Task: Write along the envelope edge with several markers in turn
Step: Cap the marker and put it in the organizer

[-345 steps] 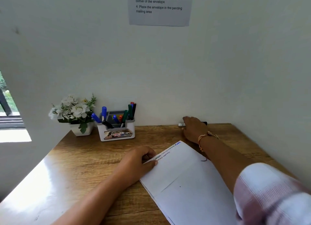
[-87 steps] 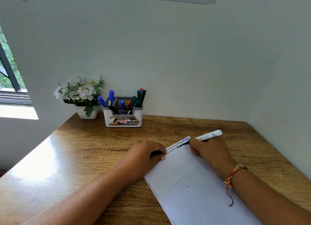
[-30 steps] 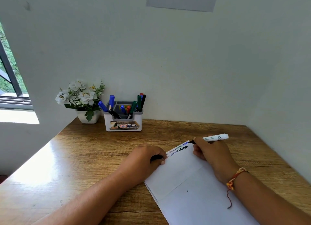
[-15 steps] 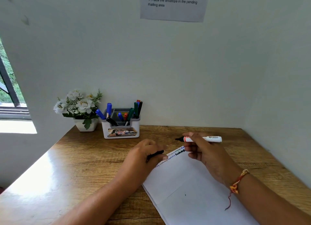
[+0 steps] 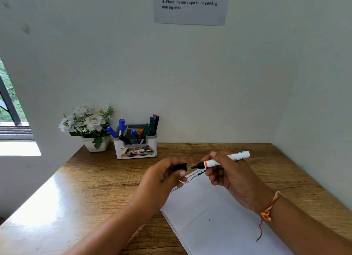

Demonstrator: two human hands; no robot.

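Two grips above the envelope [image 5: 219,216]: our left hand [image 5: 163,178] pinches the black cap [image 5: 180,167]; our right hand [image 5: 228,176] pinches the marker [image 5: 226,159] mid-barrel, probably light and stiff.

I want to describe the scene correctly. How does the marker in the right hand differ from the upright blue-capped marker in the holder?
The marker in the right hand is uncapped, its black tip bare; the blue-capped marker has its cap on. The first lies nearly level above the envelope; the second stands almost upright in the holder. The first's black cap sits in the left hand. Both seem to have pale barrels.
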